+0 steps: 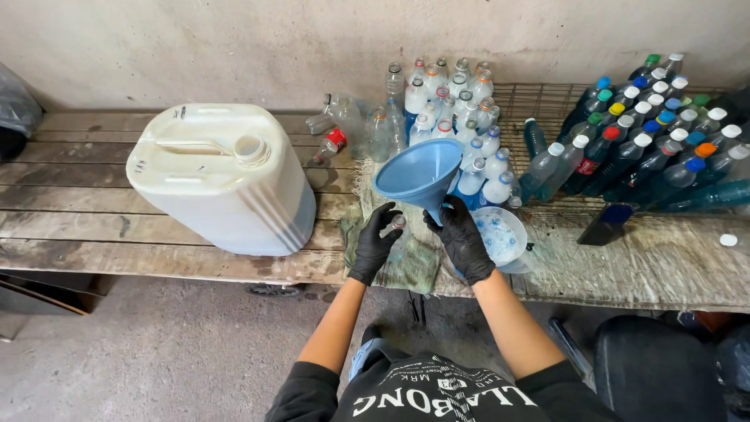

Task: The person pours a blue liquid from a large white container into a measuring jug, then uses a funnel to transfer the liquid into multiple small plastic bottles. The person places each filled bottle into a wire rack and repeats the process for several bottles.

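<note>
Blue plastic funnel (418, 173), tilted, wide mouth up and to the left, spout pointing down toward the near edge of the wooden bench (70, 207). Right hand (462, 238), in a black glove, grips the funnel at its narrow neck, fingers closed around it. Left hand (375, 241), also black-gloved, is wrapped around a small clear bottle (397, 234) with an open mouth, held upright just left of the funnel spout. Spout and bottle mouth sit close together; whether they touch cannot be told.

Under both hands lies a stained green cloth (406, 266) spread on the bench. Just right of the right hand stands a clear plastic tub (504, 234) with bluish liquid inside.

Farther back, a cluster of clear bottles with pale liquid (461, 117) stands against the wall, most with no caps on. To the right, on a wire rack (539, 101), lie rows of dark filled bottles with coloured caps (648, 141), tilted toward the left. A dark phone-like slab (608, 223) rests near them, and a loose white cap (728, 240) sits at the far right.

Left on the bench: a large white jerrycan (223, 176) lying on its side, cap off.
</note>
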